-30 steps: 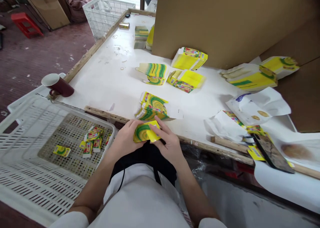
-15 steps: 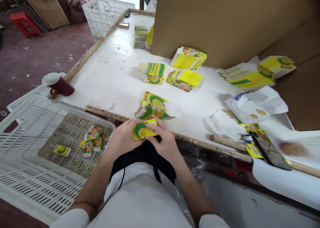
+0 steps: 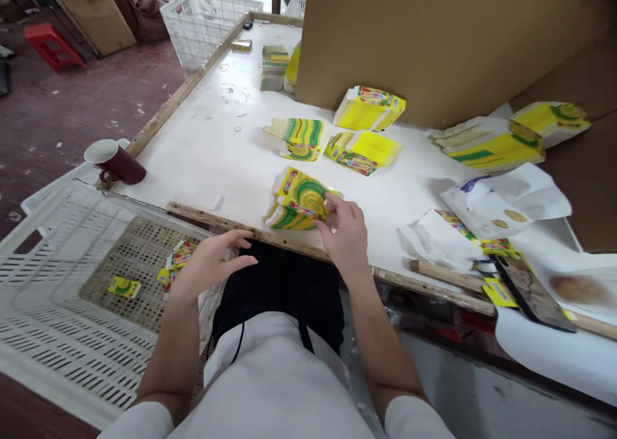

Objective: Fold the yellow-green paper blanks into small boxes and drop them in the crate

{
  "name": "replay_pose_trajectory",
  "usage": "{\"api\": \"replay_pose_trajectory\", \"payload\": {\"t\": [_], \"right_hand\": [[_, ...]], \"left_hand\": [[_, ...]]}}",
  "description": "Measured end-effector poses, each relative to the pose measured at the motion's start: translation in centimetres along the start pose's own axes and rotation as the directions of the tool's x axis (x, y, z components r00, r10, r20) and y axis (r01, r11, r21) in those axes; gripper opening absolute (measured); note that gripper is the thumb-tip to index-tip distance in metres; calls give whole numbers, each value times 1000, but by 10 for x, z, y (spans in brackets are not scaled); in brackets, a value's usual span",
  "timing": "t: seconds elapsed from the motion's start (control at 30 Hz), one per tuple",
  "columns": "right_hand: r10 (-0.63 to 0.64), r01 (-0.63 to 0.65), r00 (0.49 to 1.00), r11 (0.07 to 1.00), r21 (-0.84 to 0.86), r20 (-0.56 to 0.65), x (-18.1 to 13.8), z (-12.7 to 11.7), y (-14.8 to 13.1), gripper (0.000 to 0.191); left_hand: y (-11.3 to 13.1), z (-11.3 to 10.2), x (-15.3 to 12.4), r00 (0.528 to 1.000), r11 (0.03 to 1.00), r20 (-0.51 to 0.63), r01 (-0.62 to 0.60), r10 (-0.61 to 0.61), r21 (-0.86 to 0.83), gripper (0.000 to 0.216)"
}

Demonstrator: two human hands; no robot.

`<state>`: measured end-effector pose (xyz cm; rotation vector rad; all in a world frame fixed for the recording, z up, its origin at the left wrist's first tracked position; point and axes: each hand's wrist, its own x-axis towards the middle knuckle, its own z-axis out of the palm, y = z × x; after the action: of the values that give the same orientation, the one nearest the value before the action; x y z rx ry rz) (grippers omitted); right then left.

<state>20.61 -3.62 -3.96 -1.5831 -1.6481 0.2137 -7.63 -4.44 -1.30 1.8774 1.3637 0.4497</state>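
hands drawn apart, right one pinching yellow carton, red lettering unreadable

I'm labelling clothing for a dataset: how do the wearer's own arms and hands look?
Both the left hand and right hand are bare, with no gloves. The forearms are uncovered too, with no watch or bracelet visible. The shirt is white, its short sleeves ending near the elbows.

The right hand touches stacked yellow cartons; the left hand hovers near a crate.
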Motion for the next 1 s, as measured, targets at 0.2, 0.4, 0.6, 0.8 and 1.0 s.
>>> {"api": "replay_pose_trajectory", "payload": {"t": [0.2,0.4,0.6,0.8,1.0], "right_hand": [[-109,-9,957,915,403,268,-43,1,-44,41],[-163,-361,856,492,792,491,-76,24,-66,65],[-72,-263,895,711,652,439,-72,28,-66,54],[-20,-140,970,771,622,243,-57,10,-50,30],[-82,37,990,939,342,119,-47,-13,-29,29]], "left_hand": [[26,64,22,988,721,-157,-120,17,-683,57],[54,76,16,875,337,-469,-408,-123,-849,35],[48,82,16,823,507,-540,-395,-174,-766,61],[28,87,18,850,558,-491,-317,-192,-767,43],[24,39,9,930,764,-365,-274,54,-585,53]]}}
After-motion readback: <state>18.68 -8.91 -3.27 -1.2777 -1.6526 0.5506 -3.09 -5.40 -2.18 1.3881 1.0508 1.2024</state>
